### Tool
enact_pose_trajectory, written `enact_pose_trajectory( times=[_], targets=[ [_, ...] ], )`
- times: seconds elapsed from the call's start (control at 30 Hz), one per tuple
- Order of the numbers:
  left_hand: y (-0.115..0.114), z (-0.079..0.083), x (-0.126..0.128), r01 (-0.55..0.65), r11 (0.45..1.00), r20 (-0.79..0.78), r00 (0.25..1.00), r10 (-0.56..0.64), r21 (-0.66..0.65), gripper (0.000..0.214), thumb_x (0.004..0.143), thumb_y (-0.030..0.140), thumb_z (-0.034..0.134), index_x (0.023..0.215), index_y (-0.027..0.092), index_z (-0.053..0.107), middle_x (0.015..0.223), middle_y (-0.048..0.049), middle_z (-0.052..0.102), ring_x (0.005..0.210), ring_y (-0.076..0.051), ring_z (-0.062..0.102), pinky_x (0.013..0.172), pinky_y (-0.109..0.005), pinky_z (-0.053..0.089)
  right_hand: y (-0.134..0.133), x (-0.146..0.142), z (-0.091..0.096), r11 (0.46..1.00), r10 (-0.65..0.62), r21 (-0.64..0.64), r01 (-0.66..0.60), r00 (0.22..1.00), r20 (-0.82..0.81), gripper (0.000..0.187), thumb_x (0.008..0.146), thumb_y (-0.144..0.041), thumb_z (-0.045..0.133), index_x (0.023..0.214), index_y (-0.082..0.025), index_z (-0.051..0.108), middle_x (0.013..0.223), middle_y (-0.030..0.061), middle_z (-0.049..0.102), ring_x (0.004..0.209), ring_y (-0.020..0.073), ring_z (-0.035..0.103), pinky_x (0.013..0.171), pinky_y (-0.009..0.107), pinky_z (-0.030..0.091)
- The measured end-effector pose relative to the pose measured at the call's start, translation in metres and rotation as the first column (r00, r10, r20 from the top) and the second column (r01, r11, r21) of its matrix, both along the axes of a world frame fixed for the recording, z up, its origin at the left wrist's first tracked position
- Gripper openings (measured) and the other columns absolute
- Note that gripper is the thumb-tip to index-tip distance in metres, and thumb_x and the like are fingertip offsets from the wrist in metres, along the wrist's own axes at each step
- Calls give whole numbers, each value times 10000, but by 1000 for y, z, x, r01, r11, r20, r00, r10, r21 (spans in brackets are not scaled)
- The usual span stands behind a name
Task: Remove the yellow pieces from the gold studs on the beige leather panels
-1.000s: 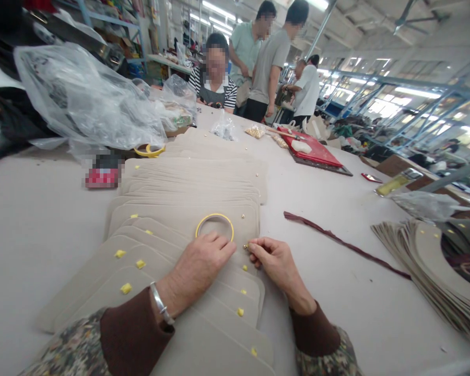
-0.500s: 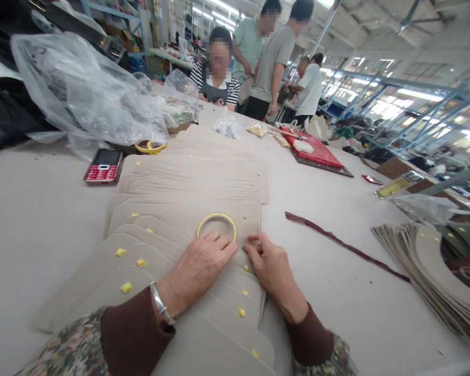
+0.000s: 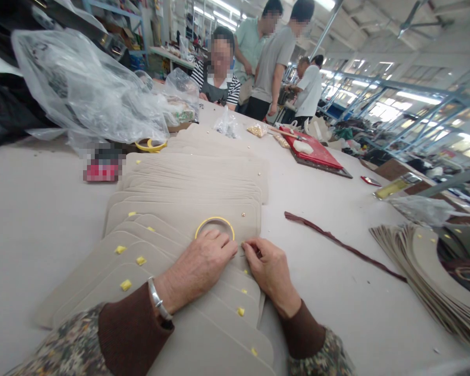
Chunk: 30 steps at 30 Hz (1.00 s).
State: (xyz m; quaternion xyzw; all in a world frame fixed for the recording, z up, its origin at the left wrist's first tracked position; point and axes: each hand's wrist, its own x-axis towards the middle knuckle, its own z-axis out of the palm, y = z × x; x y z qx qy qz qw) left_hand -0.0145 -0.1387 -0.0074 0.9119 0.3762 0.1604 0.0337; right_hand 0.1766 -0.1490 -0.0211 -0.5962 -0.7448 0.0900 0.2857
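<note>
My left hand (image 3: 203,263), with a silver bangle at the wrist, has its fingers curled down on the near edge of a roll of yellow tape (image 3: 215,219). The roll sits over the fanned stack of beige panels (image 3: 172,209). Just to the right, my right hand (image 3: 268,269) pinches thumb and forefinger together above the panels' right edge. What lies in that pinch is too small to make out; a fine dark line shows under the fingertips. Yellow tape bits (image 3: 126,285) stick to several panels near both ends. A small metal stud (image 3: 243,214) shows on one panel.
A second yellow tape roll (image 3: 152,146) and a blurred phone (image 3: 102,164) lie left. Plastic bags (image 3: 90,89) pile up behind. On the right are a brown strip (image 3: 344,245), a red pad (image 3: 313,149) and more stacked panels (image 3: 419,261). A co-worker (image 3: 219,73) sits opposite.
My right hand's forefinger has come down from a raised position to meet the thumb. My left hand and the tape roll have barely moved.
</note>
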Motion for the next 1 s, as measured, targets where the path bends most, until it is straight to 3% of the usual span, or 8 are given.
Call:
enact_pose_trajectory(
  times=[0.2, 0.37, 0.5, 0.57, 0.67, 0.77, 0.87, 1.0],
  targets=[
    [-6, 6, -6, 58, 997, 95, 994, -53, -50, 158, 960, 148, 387, 894, 185, 526, 851, -21, 561, 774, -177, 514, 702, -313, 434, 2, -3, 14, 991, 26, -134, -16, 997, 75, 136, 809, -179, 564, 749, -201, 684, 643, -4, 659, 569, 129, 579, 584, 221, 403],
    [-1, 6, -16, 0, 1000, 256, 967, 7, -27, 169, 954, 132, 410, 1019, 197, 553, 871, -21, 626, 822, -147, 596, 738, -263, 485, -1, 7, 23, 944, 80, -321, -80, 997, -11, 186, 777, -194, 561, 632, -198, 679, 557, -28, 621, 498, 108, 524, 489, 196, 361],
    [1, -1, -18, 33, 999, 343, 938, -40, 27, 192, 945, 147, 472, 1121, 205, 524, 959, -21, 689, 860, -129, 654, 770, -238, 512, -2, 13, 28, 906, 168, -387, -172, 985, -45, 260, 783, -214, 574, 534, -173, 638, 459, -42, 532, 440, 86, 440, 430, 188, 292],
    [1, -3, -17, 39, 998, 365, 930, -55, 51, 223, 942, 154, 493, 1161, 198, 504, 1000, -24, 706, 872, -126, 671, 773, -229, 519, -2, 12, 29, 928, 144, -331, -171, 984, -103, 275, 816, -230, 570, 560, -168, 650, 484, -34, 555, 464, 93, 467, 451, 195, 324],
    [0, -1, -15, 26, 997, 363, 931, -49, 68, 216, 952, 187, 490, 1168, 188, 493, 996, -26, 720, 840, -129, 689, 724, -223, 527, -3, 7, 29, 983, 114, -108, -146, 958, -262, 157, 847, -223, 569, 809, -171, 713, 693, 14, 679, 604, 130, 575, 591, 234, 457],
    [-2, 2, -14, 3, 997, 308, 951, -26, 77, 268, 968, 220, 457, 1233, 182, 452, 952, -30, 725, 777, -146, 697, 645, -240, 523, -3, -1, 30, 969, 247, 64, -239, 916, -316, 184, 864, -194, 558, 1001, -180, 679, 867, 59, 702, 729, 154, 622, 698, 273, 512],
    [-4, 3, -11, -10, 998, 250, 968, -8, 67, 329, 980, 234, 421, 1300, 173, 383, 836, -14, 717, 695, -159, 691, 566, -254, 493, -3, -8, 29, 941, 336, 128, -312, 900, -279, 183, 884, -167, 530, 1015, -191, 656, 916, 68, 692, 794, 158, 628, 737, 281, 522],
    [-5, 1, -9, -30, 998, 220, 975, 16, 61, 300, 990, 257, 390, 1274, 163, 371, 767, -8, 692, 649, -166, 674, 532, -260, 457, -3, -13, 26, 929, 364, 153, -337, 908, -207, 160, 892, -140, 495, 900, -188, 648, 811, 58, 676, 764, 161, 620, 724, 282, 512]
  ],
)
